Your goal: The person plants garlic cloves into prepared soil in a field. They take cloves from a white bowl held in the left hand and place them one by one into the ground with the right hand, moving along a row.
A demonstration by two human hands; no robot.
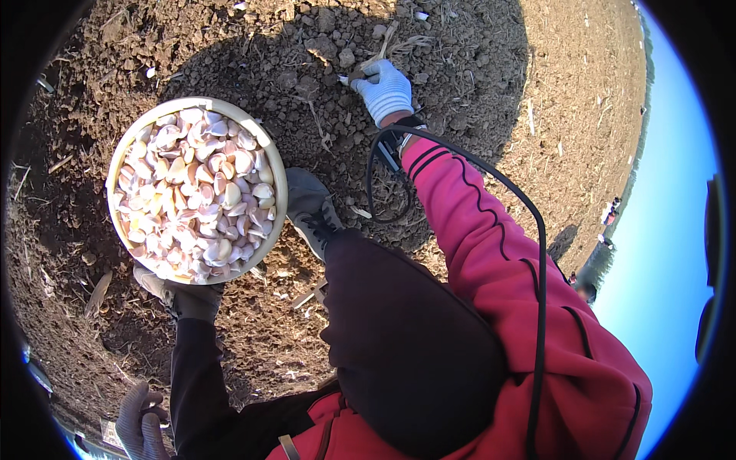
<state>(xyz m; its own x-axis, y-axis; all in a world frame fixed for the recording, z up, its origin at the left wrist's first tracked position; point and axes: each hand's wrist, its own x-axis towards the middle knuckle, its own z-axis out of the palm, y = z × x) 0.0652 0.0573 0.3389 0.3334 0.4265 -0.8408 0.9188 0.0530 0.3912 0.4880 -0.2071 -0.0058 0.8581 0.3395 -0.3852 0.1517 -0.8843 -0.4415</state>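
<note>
My right hand (386,92), in a white knit glove, reaches down to the shaded soil. A pale garlic clove (343,79) shows at its fingertips, close to the ground; a dry stalk (386,43) lies just beyond the fingers. A round cream bucket (280,172), full of loose garlic cloves (198,190), stands in front of my feet. Near the lower left edge is my left hand (138,422), in a grey glove, with its fingers bent and apart. Nothing is visible in it. The bucket hides part of my left shoe (154,283).
My right shoe (313,210) stands beside the bucket. A black cable (537,276) loops from a device (389,152) on my right wrist along the sleeve. Clods, straw and a stray pale piece (150,72) lie on the tilled soil. People (610,214) are far off near the horizon.
</note>
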